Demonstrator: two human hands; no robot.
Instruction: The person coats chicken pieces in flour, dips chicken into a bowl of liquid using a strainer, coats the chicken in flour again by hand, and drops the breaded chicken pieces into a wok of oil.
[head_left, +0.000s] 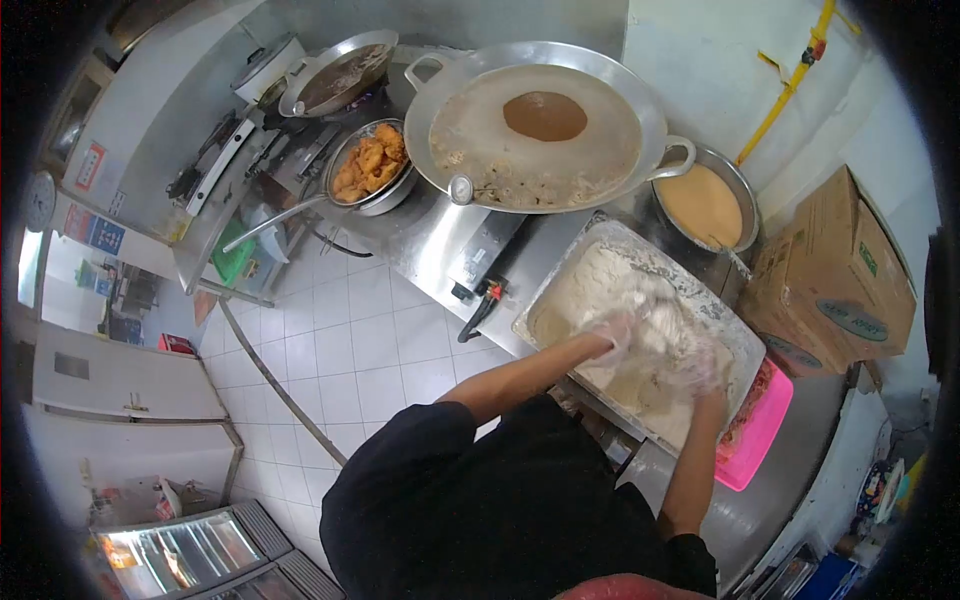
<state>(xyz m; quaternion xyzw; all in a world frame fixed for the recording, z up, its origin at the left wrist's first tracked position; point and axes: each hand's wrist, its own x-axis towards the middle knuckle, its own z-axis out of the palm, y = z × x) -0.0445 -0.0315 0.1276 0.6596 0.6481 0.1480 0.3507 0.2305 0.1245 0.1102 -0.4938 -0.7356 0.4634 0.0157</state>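
Observation:
Both of my hands are in a large metal tray of white flour, and each wears a thin clear plastic glove dusted with flour. My left hand is on the left side of the flour, with its fingers smeared by motion. To its right, my right hand is also blurred near the tray's right side. Flour-covered lumps lie between the hands, too blurred to name. Whether the fingers grip anything does not show. Beside the tray, partly under its edge, a pink tray holds raw meat.
A big wok of foamy oil stands behind the tray, with a smaller wok further left. Fried pieces fill a long-handled strainer. A bowl of batter and a cardboard box are at right.

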